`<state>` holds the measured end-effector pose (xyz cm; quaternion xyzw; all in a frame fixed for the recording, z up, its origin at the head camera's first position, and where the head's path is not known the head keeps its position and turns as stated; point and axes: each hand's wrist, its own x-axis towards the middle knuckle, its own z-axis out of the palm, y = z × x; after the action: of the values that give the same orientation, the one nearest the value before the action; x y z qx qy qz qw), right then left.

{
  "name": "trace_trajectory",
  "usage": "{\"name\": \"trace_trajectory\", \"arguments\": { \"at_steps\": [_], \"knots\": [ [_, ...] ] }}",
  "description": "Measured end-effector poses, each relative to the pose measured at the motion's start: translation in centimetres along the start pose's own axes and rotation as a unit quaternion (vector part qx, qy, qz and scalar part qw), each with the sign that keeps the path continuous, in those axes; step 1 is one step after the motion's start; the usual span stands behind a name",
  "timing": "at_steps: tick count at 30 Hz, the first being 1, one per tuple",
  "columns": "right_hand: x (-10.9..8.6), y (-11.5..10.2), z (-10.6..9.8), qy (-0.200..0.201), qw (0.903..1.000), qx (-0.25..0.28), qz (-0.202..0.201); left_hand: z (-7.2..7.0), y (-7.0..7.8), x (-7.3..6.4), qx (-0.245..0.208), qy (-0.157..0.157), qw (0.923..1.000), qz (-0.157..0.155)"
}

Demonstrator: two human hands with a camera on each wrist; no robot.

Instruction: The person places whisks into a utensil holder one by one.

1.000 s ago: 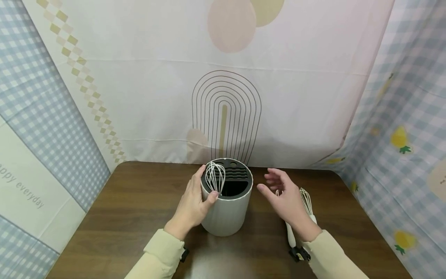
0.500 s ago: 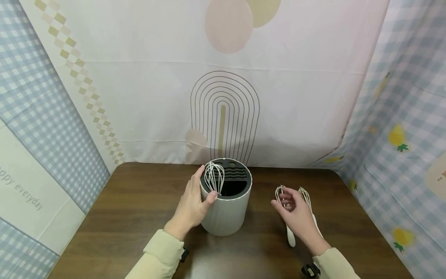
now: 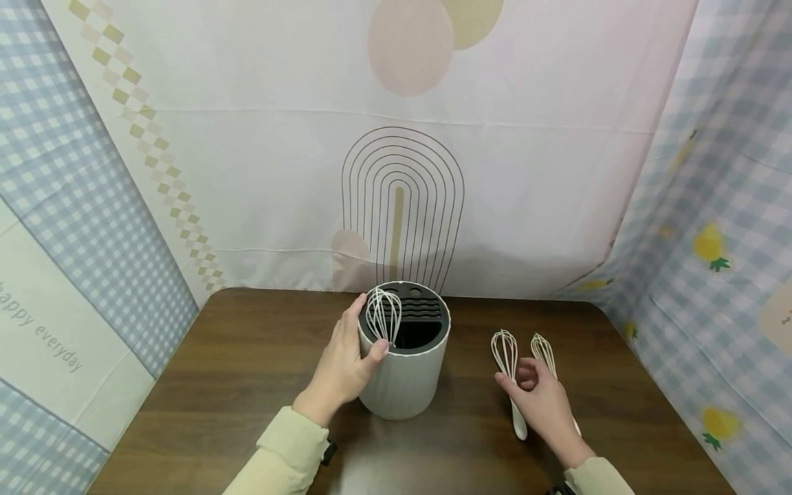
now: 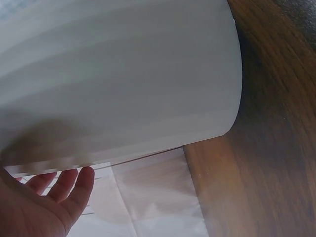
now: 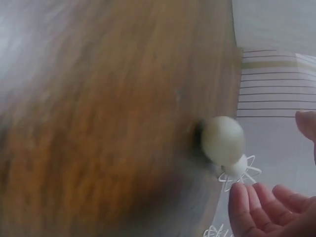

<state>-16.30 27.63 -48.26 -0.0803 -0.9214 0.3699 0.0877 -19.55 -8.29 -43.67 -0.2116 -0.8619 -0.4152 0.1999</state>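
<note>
A light grey round utensil holder (image 3: pixel 401 388) with a black slotted top stands mid-table in the head view. One white whisk (image 3: pixel 384 313) is in it, wires up, tilted. My left hand (image 3: pixel 342 357) grips the holder's left side at the rim, thumb in front near the whisk's base. In the left wrist view the holder's wall (image 4: pixel 128 89) fills much of the picture. On the right lie two more whisks, a nearer one (image 3: pixel 506 352) and one (image 3: pixel 544 352) partly under my right hand (image 3: pixel 543 402). That hand hovers over them, thumb and fingers apart, holding nothing.
The brown wooden table (image 3: pixel 247 357) carries everything. A pale printed cloth (image 3: pixel 278 192) hangs behind it, with blue checked cloth (image 3: pixel 711 289) at the right side and more at the left.
My right hand has moved from beside the holder right and down to over the handles of the lying whisks, uncovering their wire heads. My left hand and the holder stay put.
</note>
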Motion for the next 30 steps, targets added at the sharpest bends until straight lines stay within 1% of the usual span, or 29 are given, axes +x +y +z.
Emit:
{"name": "trace_trajectory", "arguments": {
  "at_steps": [6,12,15,20,30],
  "knots": [
    [0.0,0.8,0.2,-0.015,0.9997,-0.009,0.014,0.1,0.0,0.0,0.001,-0.001,1.0000,-0.003],
    [0.3,1.6,0.6,-0.023,0.9995,0.000,0.022,0.1,0.0,0.0,0.004,-0.007,0.9999,-0.011],
    [0.4,2.0,0.8,-0.031,0.9992,0.004,0.027,0.1,-0.1,0.0,0.007,-0.006,0.9999,-0.008],
    [0.5,2.1,0.8,-0.044,0.9984,-0.009,0.035,0.1,-0.1,0.1,0.007,-0.007,0.9999,-0.006],
    [0.3,1.9,0.6,-0.059,0.9979,-0.019,0.015,0.0,0.1,0.0,0.003,-0.008,0.9998,-0.016]
  ]
}}
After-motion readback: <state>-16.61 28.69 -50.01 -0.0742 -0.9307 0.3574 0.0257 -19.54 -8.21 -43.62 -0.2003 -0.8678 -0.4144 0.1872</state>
